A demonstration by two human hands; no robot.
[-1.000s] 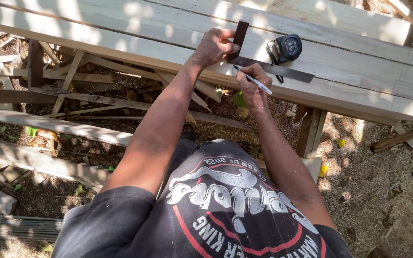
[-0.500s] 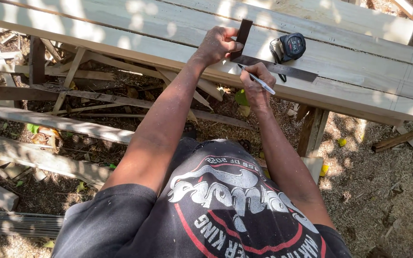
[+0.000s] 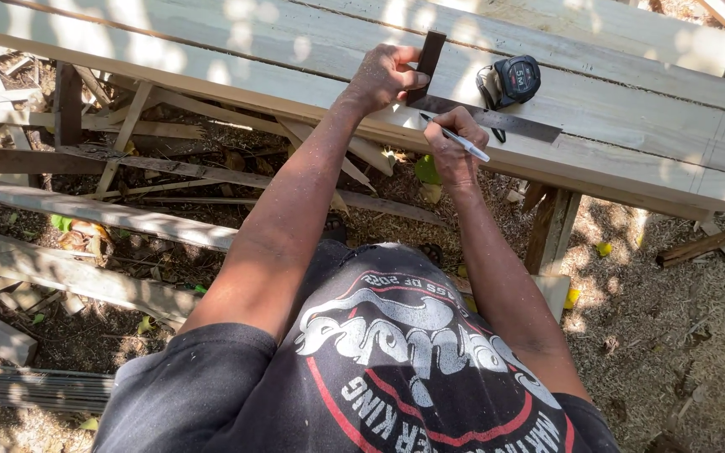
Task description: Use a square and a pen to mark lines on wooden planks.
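Note:
Pale wooden planks (image 3: 211, 42) lie side by side on a trestle. My left hand (image 3: 383, 77) presses on a dark metal try square (image 3: 496, 120), whose stock stands across the near plank and whose blade runs to the right along it. My right hand (image 3: 453, 149) grips a pen (image 3: 467, 144) with its tip at the blade's near edge. A black tape measure (image 3: 515, 80) rests on the plank just behind the blade.
Rough timber offcuts (image 3: 94, 210) and slats lie on the ground at the left. A wooden trestle leg (image 3: 551, 226) stands under the planks at the right. Sawdust covers the ground (image 3: 681, 335) at the right. Another plank's end (image 3: 681, 38) sits at the far right.
The view has shifted slightly. My left hand has settled more firmly on the square, and my right hand with the pen has edged toward the blade.

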